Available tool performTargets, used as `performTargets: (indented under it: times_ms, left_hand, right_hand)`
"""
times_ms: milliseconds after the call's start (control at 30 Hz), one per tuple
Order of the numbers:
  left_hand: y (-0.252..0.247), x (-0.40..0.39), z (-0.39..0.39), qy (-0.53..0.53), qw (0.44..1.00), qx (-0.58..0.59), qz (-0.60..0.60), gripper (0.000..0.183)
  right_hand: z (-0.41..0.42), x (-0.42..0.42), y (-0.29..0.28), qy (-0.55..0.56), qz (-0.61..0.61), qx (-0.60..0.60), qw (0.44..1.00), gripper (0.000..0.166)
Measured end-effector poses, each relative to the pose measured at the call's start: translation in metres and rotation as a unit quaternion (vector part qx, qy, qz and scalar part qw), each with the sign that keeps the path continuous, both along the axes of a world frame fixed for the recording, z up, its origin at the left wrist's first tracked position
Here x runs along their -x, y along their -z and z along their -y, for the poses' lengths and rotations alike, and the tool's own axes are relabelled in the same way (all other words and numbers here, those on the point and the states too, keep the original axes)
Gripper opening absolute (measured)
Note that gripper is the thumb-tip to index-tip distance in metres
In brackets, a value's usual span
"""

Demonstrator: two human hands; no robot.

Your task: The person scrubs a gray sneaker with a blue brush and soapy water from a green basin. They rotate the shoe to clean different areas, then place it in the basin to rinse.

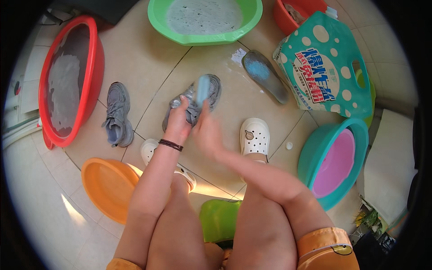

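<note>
My left hand grips a wet grey sneaker above the tiled floor, between and beyond my feet. In my right hand, blurred by motion, is a light-blue scrubbing brush laid against the toe end of the sneaker. Suds cling to the sneaker's upper. Its mate, another grey sneaker with laces, stands on the floor to the left. A dark insole sprinkled with blue-white powder lies to the right, beside a white wet patch.
A green basin of sudsy water stands ahead, a red basin of water at left, and an orange basin nearer me. At right are a teal detergent pouch, a red basin, a teal basin holding a pink one, and a white cap.
</note>
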State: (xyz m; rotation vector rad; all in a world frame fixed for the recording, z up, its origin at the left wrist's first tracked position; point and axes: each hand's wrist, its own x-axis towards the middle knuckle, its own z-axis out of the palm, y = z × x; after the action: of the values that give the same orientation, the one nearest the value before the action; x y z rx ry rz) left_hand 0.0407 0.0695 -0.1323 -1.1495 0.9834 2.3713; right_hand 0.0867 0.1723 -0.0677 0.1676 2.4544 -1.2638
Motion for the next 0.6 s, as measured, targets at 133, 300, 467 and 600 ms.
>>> performTargets:
  times_ms: [133, 300, 467, 600]
  left_hand:
    - [0.001, -0.003, 0.015, 0.0, 1.0, 0.018, 0.001, 0.035]
    - [0.008, 0.001, 0.007, -0.007, 0.998, 0.056, -0.029, 0.034]
    - [-0.009, 0.001, 0.011, -0.02, 0.999, -0.015, -0.025, 0.042]
    - [-0.009, 0.007, 0.01, -0.031, 0.999, -0.017, 0.013, 0.045]
  right_hand:
    - [0.001, -0.006, -0.006, -0.059, 0.03, 0.016, 0.998, 0.056]
    - [0.014, 0.009, -0.001, 0.028, 0.01, 0.02, 0.999, 0.056]
    - [-0.002, 0.019, 0.001, -0.04, 0.044, 0.011, 0.998, 0.069]
    - [0.014, 0.016, -0.005, 0.015, 0.062, 0.024, 0.998, 0.057]
